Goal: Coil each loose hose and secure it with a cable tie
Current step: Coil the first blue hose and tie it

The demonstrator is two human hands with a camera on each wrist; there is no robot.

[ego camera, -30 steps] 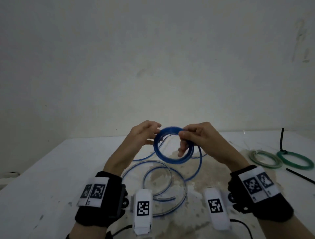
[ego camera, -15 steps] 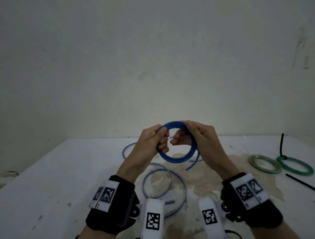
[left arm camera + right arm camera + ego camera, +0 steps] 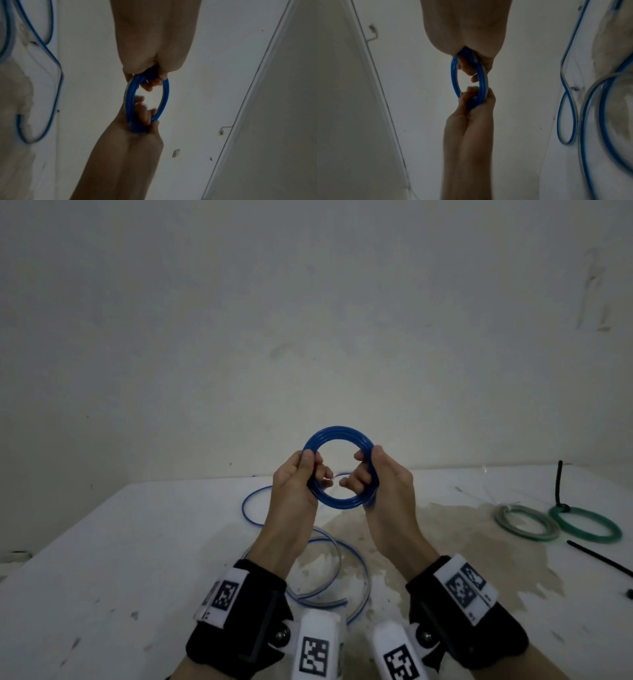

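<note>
A blue hose wound into a small coil is held upright above the white table, its ring facing me. My left hand grips the coil's left side, thumb on the outside and fingers curled through the ring. On the opposite side my right hand grips it the same way. The left wrist view shows the coil between both hands, and so does the right wrist view, with the coil edge-on. The rest of the blue hose lies in loose loops on the table below.
At the right of the table lie a green coil with an upright black cable tie and a grey-green coil. Another black tie lies near the right edge. A bare wall stands behind the table.
Both hands lifted the coil higher and turned it to face me. Each hand shifted to a side grip with fingers through the ring. The loose tail at the right is gone.
</note>
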